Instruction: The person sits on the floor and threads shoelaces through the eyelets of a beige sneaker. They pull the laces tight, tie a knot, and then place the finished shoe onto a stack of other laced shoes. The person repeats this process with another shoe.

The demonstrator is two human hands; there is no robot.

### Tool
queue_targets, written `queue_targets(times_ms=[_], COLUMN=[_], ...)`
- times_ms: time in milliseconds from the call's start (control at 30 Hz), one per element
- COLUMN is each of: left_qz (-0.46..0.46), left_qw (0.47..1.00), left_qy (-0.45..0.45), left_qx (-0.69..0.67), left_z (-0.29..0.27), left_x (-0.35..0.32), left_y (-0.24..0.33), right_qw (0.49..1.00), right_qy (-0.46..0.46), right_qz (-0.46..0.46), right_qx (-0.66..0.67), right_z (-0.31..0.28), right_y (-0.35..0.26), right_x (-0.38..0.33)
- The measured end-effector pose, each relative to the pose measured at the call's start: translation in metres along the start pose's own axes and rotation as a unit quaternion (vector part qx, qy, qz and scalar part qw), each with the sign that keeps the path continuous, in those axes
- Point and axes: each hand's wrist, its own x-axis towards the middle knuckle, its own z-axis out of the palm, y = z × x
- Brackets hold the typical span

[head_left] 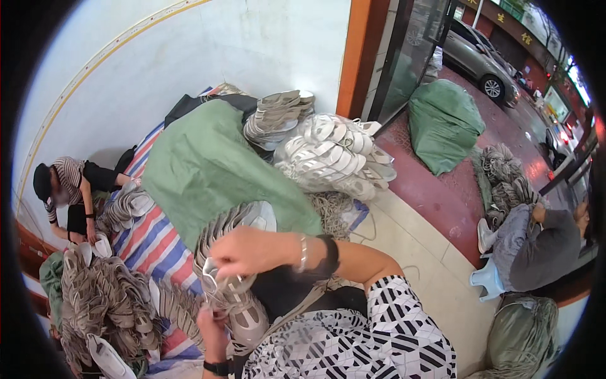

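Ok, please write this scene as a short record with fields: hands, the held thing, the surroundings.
left hand: grips the lower part of a pale shoe sole
right hand: pinches its upper end
nearby: arched row of soles, big green sack, striped sheet
others: seated person at left, another at right

Sole (243, 316) near, at centre: pale grey-white. Sleeve (404, 328) near right: black-and-white geometric print. Wristband (329, 256): black. Bracelet (303, 252): silver. Big sack (208, 170) centre: green. Tarp (154, 243) left: red, white and blue stripes. Sole heap (334, 155) far centre: white. Sole pile (101, 297) near left: grey-beige. Far right sack (445, 123): green. Stool (487, 281) right: light blue. Wall (189, 57): white. Door frame (356, 57): orange-brown.
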Motion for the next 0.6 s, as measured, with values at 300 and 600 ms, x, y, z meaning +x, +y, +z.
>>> queue_targets(times_ms=[300, 600], left_qz=[0.115, -0.198], left_qw=[0.979, 0.446], left_qy=[0.152, 0.359], left_qx=[-0.075, 0.796], left_z=[-0.329, -0.541], left_x=[0.082, -0.200], left_y=[0.057, 0.166], right_qw=[0.575, 0.526], right_qy=[0.472, 0.083], right_qz=[0.430, 0.755], right_qx=[0.511, -0.383], right_z=[0.014, -0.174], right_y=[0.176, 0.041], right_x=[-0.288, -0.633])
